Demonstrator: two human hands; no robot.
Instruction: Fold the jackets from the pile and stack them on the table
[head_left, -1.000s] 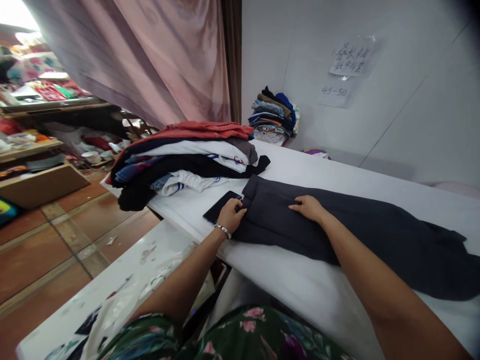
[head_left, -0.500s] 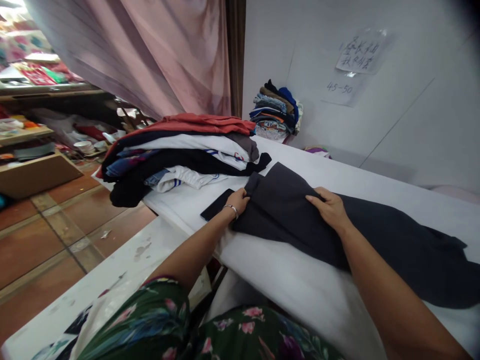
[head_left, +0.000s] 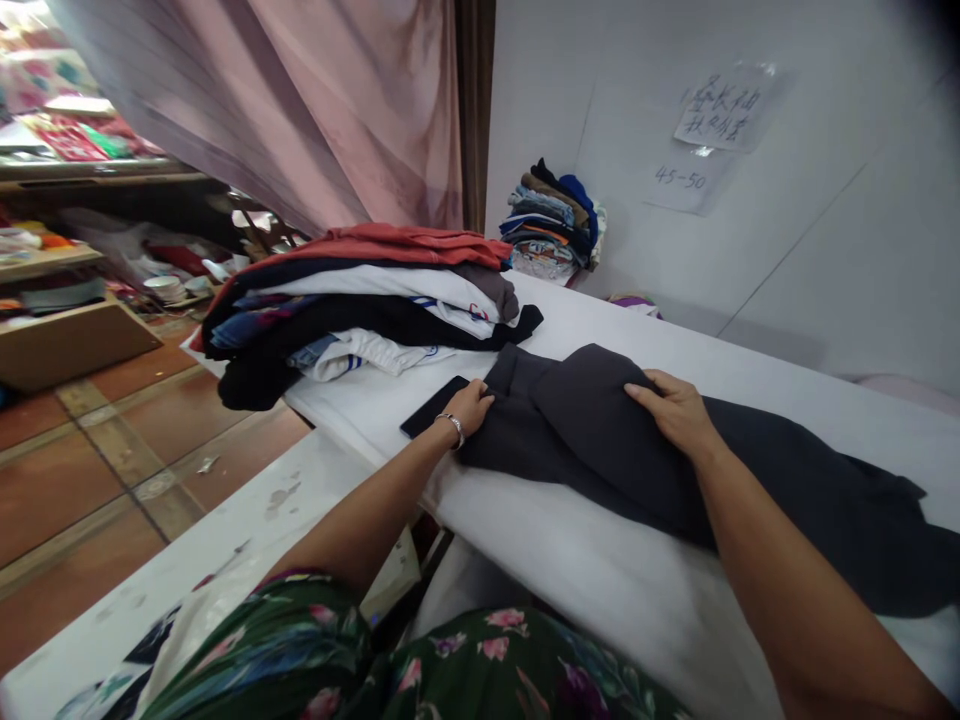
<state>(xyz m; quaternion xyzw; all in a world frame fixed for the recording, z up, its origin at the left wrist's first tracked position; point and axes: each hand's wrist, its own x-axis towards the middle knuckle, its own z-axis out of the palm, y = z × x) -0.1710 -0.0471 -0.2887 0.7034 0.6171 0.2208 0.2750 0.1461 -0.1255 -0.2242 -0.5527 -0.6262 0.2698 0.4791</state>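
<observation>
Dark grey cloth, which looks like a pair of trousers, stretches lengthwise over the white table from the middle to the right edge of view. At its left end, by a band-like strip, my left hand pinches the edge; a bracelet circles that wrist. Further right, my right hand grips the upper layer between thumb and fingers. Between both hands the cloth bulges up in a rounded fold. A flat black phone-like object lies just beside my left hand, partly hidden by it.
A loose pile of clothes stands at the table's far left corner. A folded stack sits by the wall with paper signs. A pink curtain hangs behind. A lower white surface adjoins the table at left.
My right hand has shifted slightly right, still gripping the cloth. The flat upper layer has bunched into a rounded bulge, and its far corner has come down. My left hand has barely moved.
</observation>
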